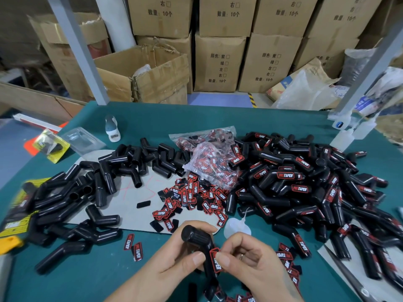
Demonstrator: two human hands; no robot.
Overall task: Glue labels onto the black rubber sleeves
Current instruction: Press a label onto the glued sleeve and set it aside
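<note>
Near the front edge of the counter the left hand holds one black rubber sleeve, with the fingers curled around its body and the thumb lying on the side next to the label. The right hand pinches and presses this red and black label with thumb and fingertips against the lower arm of the sleeve. The label seems already on the rubber, so I judge that this is the pressing step.

A small clear glue bottle stands just behind the hands. Behind it lies a spread of loose labels, and further back are plastic bags with more labels. The heap of labelled sleeves fills the right side of the counter, and the plain sleeves lie on the left side.

What can go wrong from here: the sleeve is round and soft, so the label can slide or turn while the glue is wet, and then it sits crooked. If the pressure is not even, one end or corner may lift from the curve. Too much glue can come out at the edges and stick to the fingertips, and the fingers could then pull the label off when they let go.
</note>
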